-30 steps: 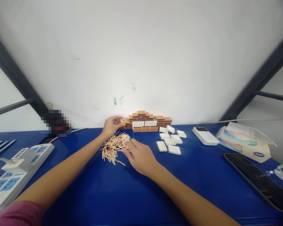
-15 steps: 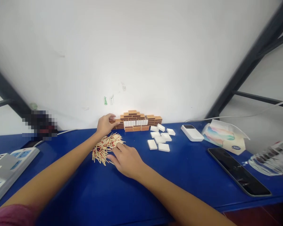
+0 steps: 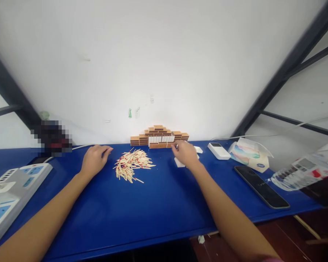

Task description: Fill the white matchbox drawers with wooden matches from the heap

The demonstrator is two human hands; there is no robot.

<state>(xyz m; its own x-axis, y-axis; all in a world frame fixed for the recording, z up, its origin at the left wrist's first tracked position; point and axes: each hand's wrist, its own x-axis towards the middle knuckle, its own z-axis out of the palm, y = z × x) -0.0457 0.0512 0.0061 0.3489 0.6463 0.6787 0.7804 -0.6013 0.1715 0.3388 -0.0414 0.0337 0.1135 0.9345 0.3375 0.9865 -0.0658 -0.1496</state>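
My left hand (image 3: 95, 159) rests on the blue tabletop left of a loose pile of red-tipped matchsticks (image 3: 133, 163); its fingers are loosely bent and apart, with nothing visible in them. My right hand (image 3: 186, 153) is over the white matchbox trays (image 3: 178, 163) and hides most of them. Its fingers are bent but seem apart, fingertips near the lower right end of a stepped stack of matchboxes (image 3: 161, 145), and I see nothing held. The brown-sided boxes stand against the wall, with a row of upright white pieces (image 3: 161, 139) in the middle.
On the right lie a white device with a dark screen (image 3: 219, 152), a tissue pack (image 3: 248, 154), a phone (image 3: 261, 186) and a plastic bottle (image 3: 303, 174). A power strip (image 3: 22, 196) lies at left. Dark metal frame bars (image 3: 273, 76) flank the table (image 3: 131, 214).
My left hand has left the matchbox stack and moved left onto the table. My right hand has gone from the matchstick pile to the white trays. The view has shifted slightly.
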